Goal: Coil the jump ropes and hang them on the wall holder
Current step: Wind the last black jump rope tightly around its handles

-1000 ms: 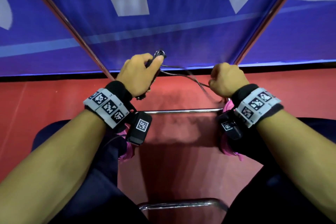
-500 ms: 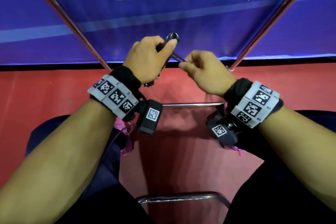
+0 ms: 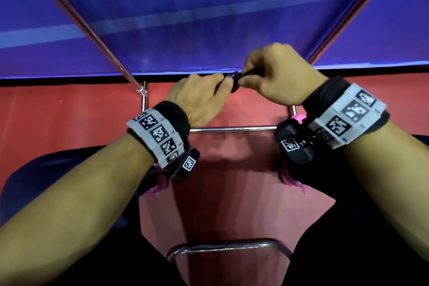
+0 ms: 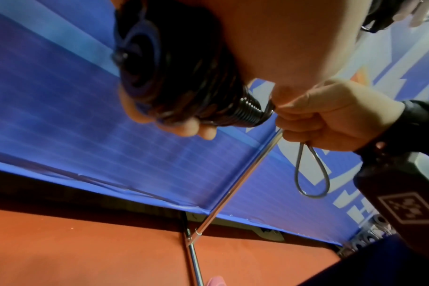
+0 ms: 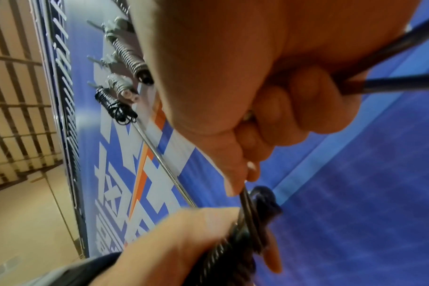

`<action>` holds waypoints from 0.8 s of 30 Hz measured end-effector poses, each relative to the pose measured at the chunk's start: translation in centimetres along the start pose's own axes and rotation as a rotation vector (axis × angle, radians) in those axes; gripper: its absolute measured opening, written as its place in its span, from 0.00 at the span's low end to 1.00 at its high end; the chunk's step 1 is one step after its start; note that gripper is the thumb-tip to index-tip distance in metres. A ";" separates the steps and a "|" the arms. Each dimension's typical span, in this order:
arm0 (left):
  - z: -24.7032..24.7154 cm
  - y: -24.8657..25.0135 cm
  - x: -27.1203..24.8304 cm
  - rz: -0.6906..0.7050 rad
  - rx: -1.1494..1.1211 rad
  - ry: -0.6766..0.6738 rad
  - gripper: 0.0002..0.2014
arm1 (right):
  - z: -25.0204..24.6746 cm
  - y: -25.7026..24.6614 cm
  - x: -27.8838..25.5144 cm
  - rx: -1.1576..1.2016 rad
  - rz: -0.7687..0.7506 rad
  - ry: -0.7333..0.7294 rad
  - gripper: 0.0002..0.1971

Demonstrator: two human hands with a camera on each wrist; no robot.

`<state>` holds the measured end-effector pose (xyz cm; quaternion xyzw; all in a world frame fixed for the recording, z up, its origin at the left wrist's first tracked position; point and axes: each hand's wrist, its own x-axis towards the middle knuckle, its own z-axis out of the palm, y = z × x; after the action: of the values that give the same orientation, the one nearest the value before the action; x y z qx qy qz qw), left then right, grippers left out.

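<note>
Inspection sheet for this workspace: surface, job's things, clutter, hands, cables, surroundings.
Surface: red floor; no table in view.
Job's things: black jump rope, its cord wound round the handles; the wall holder carries pale coiled ropes and a black one.
Clutter: nothing seen.
Hands: the left hand grips the wound handles; the right hand pinches the cord right beside the coil.
Cables: a loop of cord hangs below the right hand, not yet wound.
Surroundings: blue banner ahead; chrome frame standing on the floor.
</note>
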<state>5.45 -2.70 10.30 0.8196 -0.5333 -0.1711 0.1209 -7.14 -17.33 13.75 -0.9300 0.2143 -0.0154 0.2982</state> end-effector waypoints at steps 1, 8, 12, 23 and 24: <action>0.1 0.2 -0.3 0.007 0.009 -0.010 0.20 | -0.3 0.2 0.0 0.031 0.019 0.004 0.07; 0.8 2.6 -1.0 0.001 0.129 -0.194 0.25 | 0.5 0.0 0.1 0.403 0.066 -0.060 0.10; 0.7 2.6 -1.0 0.052 0.100 -0.198 0.18 | 0.1 -0.6 0.2 0.790 0.208 -0.210 0.10; -1.2 0.7 -0.1 -0.062 -0.461 -0.305 0.27 | -1.4 0.0 0.5 1.835 0.382 -0.131 0.42; -1.1 0.8 -0.3 -0.059 -0.488 -0.327 0.28 | -1.0 0.1 0.8 1.845 0.375 -0.062 0.41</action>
<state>5.14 -2.75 11.69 0.7431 -0.4647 -0.4274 0.2219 -6.63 -18.26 14.43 -0.2768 0.2556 -0.1062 0.9202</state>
